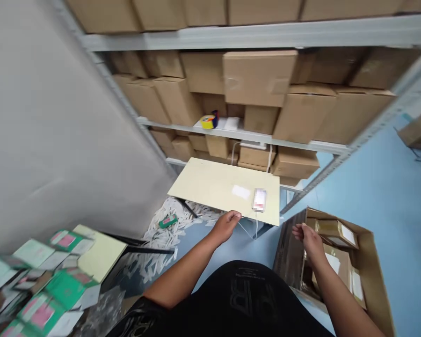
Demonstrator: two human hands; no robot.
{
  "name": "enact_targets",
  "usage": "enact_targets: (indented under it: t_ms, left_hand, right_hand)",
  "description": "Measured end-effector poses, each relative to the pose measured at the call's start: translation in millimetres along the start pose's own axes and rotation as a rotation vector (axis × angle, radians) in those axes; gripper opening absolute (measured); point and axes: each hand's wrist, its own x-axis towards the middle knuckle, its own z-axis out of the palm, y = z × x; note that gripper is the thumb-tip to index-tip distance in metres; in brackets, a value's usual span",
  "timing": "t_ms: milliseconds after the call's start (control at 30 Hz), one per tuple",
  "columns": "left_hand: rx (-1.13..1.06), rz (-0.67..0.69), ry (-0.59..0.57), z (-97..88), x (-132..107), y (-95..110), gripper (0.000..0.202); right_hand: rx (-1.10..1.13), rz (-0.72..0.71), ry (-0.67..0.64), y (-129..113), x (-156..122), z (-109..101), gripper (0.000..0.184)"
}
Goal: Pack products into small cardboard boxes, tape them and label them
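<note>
My left hand point(227, 226) is at the front edge of a pale yellow tabletop point(210, 180), its thumb and fingers closed together; whatever lies in them, if anything, is hidden. A phone-like device point(259, 200) with a blurred screen lies on the tabletop to the right of that hand, a white cable point(257, 225) hanging from it over the edge. My right hand point(309, 239) hovers above the left side of a large open carton point(375, 262), fingers loosely curled and slightly apart, nothing visible in them. Inside the carton are several taped brown boxes point(337, 232) with white labels.
Metal shelving point(231, 37) packed with brown boxes point(259, 77) stands ahead. A yellow tape roll point(208, 121) sits on its middle shelf. At left, green-and-white packs point(65, 288) cover a second table point(103, 250). White paper strips point(161, 238) litter the blue floor point(196, 243).
</note>
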Motion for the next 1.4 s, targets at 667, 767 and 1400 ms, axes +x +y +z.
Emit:
enact_targets:
  t_ms: [667,767,1400]
  left_hand:
    - [-0.137,-0.203,0.681,-224.7,-183,-109,0.035]
    - [-0.133,-0.271,0.813,-242.7,-188,-119,0.035]
    - [-0.09,-0.662,1.446,-304.4,-312,-171,0.036]
  right_hand:
    - [-0.397,-0.217,-0.762,-56,-82,343,0.046]
    - [-0.411,-0.207,-0.887,-58,-72,401,0.045]
    - [-0.671,-0.251,-1.646,-35,-219,648,0.05]
